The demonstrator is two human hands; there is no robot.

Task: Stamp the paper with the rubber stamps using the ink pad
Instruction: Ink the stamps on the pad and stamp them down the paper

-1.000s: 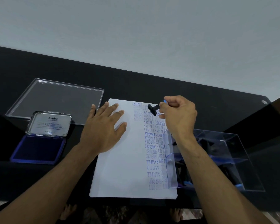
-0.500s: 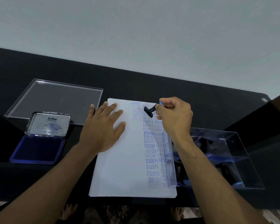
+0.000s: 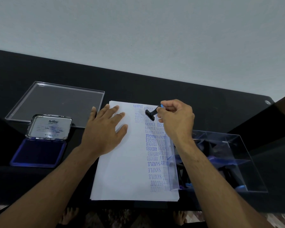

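While left hand (image 3: pixel 105 129) lies flat on paper (image 3: pixel 122 170) — likely pinning stack on worktop (image 3: pixel 187 89) — right hand (image 3: pixel 176 119) pinches rubber stamp (image 3: pixel 150 114) tilted above far stamped rows; ink pad (image 3: pixel 38 152) open, left.

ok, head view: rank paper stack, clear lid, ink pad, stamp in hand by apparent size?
1. paper stack, largest.
2. clear lid; lying farther back, so it may be nearer the paper's size than it looks.
3. ink pad, open, lid included.
4. stamp, smallest, pinched in the right hand.
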